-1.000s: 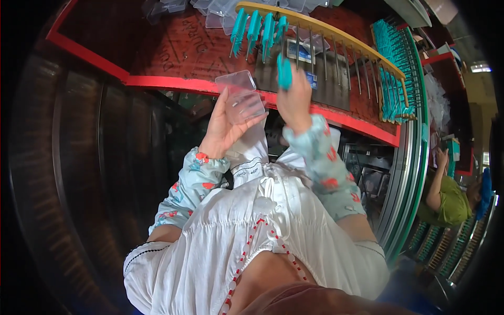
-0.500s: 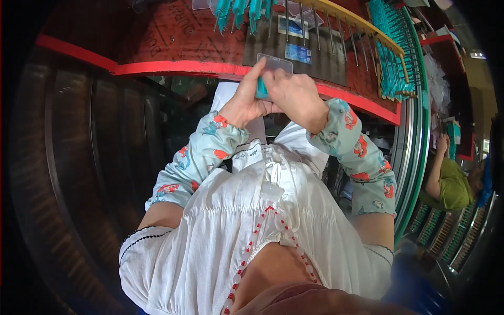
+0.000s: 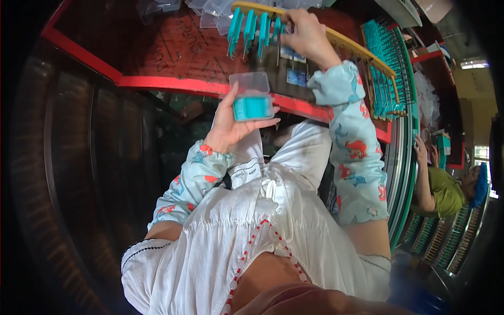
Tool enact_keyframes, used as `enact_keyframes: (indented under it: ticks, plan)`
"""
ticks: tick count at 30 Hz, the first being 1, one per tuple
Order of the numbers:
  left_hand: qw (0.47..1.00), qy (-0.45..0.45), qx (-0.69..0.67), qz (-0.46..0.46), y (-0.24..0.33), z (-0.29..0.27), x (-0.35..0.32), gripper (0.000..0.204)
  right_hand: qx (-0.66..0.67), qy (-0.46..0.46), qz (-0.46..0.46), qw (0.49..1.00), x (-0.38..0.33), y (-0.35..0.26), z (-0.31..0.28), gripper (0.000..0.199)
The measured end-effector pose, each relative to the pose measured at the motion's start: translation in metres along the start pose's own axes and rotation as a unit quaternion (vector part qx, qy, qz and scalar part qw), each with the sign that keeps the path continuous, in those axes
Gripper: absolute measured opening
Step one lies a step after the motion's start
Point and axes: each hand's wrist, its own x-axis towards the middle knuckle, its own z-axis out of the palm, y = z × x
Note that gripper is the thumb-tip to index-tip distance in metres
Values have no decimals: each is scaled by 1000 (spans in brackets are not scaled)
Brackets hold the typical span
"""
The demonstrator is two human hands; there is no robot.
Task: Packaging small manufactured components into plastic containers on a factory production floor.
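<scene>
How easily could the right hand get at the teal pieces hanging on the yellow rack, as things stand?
Probably easily: the right hand is already up at the yellow rack, beside the hanging teal pieces, with nothing between them. The left hand holds a clear box lower down, out of the way.

A case (image 3: pixel 251 98) sat in the left hand (image 3: pixel 229 123), just before the bench edge (image 3: pixel 173 83). Behind it, the right hand (image 3: pixel 307 32) lay on a rack (image 3: pixel 362 51) of brushes (image 3: pixel 251 30). A co-worker (image 3: pixel 446 189) stood far right.
</scene>
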Motion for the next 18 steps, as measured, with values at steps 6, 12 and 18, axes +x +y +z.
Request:
enact_keyframes:
  ticks: [6,12,18]
  plan:
    - [998,53,31,1,6,-1,-4,69,14,49,-19,999,-18,-14,1,41]
    - [999,31,39,-8,4,16,-4,72,71,98,-96,988,-102,-79,-35,36]
    - [998,-1,40,-51,-9,26,3,71,376,64,58,923,-167,-56,23,35]
